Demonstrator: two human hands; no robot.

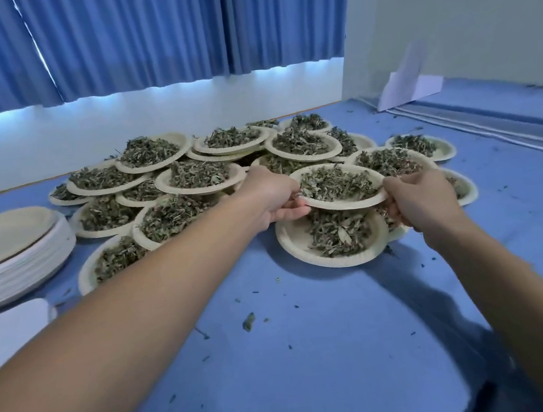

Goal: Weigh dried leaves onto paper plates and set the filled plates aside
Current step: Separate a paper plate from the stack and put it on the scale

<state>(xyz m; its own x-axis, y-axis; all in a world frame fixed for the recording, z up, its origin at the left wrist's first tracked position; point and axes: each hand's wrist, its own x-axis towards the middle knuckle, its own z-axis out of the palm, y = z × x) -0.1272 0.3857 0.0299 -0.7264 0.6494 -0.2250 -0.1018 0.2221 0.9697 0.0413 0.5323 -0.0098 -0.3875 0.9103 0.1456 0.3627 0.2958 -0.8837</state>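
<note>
Hands either side: left hand (272, 195) pinches the left rim of the filled paper plate (345, 203), right hand (418, 200) pinches the right rim. It hangs level over the nearest plate (298, 249) of the pile (154, 168), straight ahead.

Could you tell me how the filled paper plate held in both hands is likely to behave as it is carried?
The paper plate probably flexes: it is thin, and the left hand and right hand each hold an opposite rim. It is likely light, as the dried leaves look airy. Tilted, the loose heap would likely spill.
</note>
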